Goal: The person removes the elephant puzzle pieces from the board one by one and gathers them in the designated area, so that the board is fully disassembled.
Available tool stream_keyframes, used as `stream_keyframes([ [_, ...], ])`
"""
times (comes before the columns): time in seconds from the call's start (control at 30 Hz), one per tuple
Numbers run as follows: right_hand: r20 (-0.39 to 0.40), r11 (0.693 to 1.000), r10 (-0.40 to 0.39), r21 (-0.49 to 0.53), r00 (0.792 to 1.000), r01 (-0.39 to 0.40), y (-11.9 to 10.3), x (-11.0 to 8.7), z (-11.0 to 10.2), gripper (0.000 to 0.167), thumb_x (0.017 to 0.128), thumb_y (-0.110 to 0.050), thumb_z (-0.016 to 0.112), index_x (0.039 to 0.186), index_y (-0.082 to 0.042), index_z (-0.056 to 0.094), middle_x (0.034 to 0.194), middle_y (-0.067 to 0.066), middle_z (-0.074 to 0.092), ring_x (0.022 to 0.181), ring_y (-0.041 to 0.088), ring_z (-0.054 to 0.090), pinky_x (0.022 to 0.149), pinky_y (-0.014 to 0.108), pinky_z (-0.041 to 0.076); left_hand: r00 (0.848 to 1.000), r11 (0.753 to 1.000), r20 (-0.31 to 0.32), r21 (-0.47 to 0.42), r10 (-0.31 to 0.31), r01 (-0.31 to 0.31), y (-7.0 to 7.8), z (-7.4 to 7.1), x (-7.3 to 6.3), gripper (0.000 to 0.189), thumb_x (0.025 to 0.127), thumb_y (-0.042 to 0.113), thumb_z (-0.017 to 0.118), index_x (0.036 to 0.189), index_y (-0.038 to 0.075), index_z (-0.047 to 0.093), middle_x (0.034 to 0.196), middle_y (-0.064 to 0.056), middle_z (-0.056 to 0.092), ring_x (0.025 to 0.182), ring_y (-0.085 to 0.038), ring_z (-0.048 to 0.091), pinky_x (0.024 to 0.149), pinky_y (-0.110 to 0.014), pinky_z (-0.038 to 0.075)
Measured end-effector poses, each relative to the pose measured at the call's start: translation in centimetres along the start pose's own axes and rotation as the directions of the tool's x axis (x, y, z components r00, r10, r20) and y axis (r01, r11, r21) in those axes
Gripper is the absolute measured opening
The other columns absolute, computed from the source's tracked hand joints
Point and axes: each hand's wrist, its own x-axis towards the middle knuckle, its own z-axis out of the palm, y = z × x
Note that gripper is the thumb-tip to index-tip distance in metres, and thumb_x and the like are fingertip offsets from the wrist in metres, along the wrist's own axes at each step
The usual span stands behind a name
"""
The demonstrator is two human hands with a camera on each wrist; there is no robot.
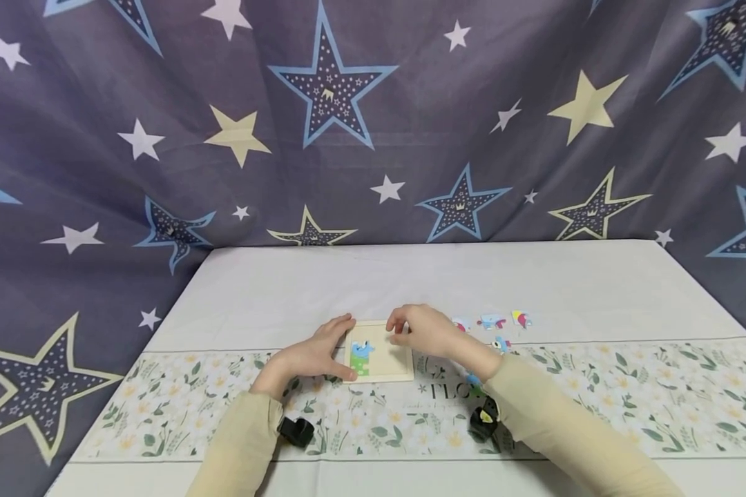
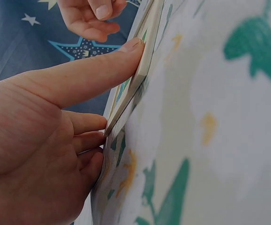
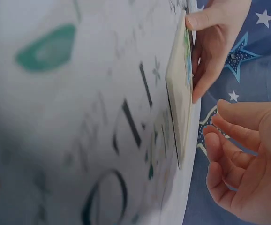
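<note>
A shallow wooden puzzle tray (image 1: 382, 378) lies on the tablecloth, with fitted blue and green pieces (image 1: 360, 353) along its left side. My left hand (image 1: 311, 353) grips the tray's left side. Its thumb (image 2: 121, 54) rests on the near rim, and the other fingers lie along the left edge. Over the right part of the tray hovers my right hand (image 1: 424, 330), fingers loosely bent. In the right wrist view a gap shows between thumb and fingertips (image 3: 213, 143), and I see nothing held there.
Loose puzzle pieces lie right of the tray: a blue-and-pink one (image 1: 491, 322), a yellow-and-pink one (image 1: 521, 318), a blue one (image 1: 501, 344). Others are partly hidden by my right arm. A star-patterned curtain (image 1: 373, 159) hangs behind the table.
</note>
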Motion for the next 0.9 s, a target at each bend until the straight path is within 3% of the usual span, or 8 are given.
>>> stream_keyframes([
  [0.27, 0.052, 1.000, -0.023, -0.013, 0.998, 0.024, -0.5, 0.3, 1.2, 0.019, 0.080, -0.020, 0.068, 0.098, -0.013, 0.067, 0.083, -0.005, 0.062, 0.073, 0.008, 0.054, 0.073, 0.030, 0.046, 1.000, 1.000, 0.003, 0.001, 0.001, -0.001, 0.0, 0.0, 0.0, 0.100, 0.071, 0.033, 0.076, 0.146, 0.006, 0.016, 0.153, -0.010, 0.004, 0.140, -0.031, 0.002, 0.108, -0.054, 0.014],
  [0.57, 0.071, 0.992, -0.061, -0.109, 0.996, 0.068, -1.5, 0.9, 2.2, 0.028, 0.079, -0.023, 0.069, 0.104, -0.012, 0.067, 0.081, -0.005, 0.060, 0.067, 0.006, 0.051, 0.064, 0.024, 0.044, 1.000, 1.000, 0.007, 0.001, 0.008, -0.008, 0.0, -0.1, 0.0, 0.100, 0.072, 0.034, 0.076, 0.146, 0.006, 0.015, 0.153, -0.011, 0.004, 0.140, -0.031, 0.001, 0.108, -0.055, 0.013],
  [0.9, 0.073, 0.979, -0.032, -0.198, 0.997, 0.046, -2.3, 1.6, 2.9, 0.031, 0.081, -0.026, 0.068, 0.108, -0.014, 0.066, 0.076, -0.006, 0.056, 0.065, 0.007, 0.050, 0.058, 0.024, 0.043, 1.000, 1.000, 0.015, -0.001, 0.010, -0.010, -0.2, -0.1, 0.1, 0.100, 0.073, 0.035, 0.075, 0.146, 0.007, 0.015, 0.153, -0.010, 0.003, 0.140, -0.031, 0.000, 0.107, -0.056, 0.014],
])
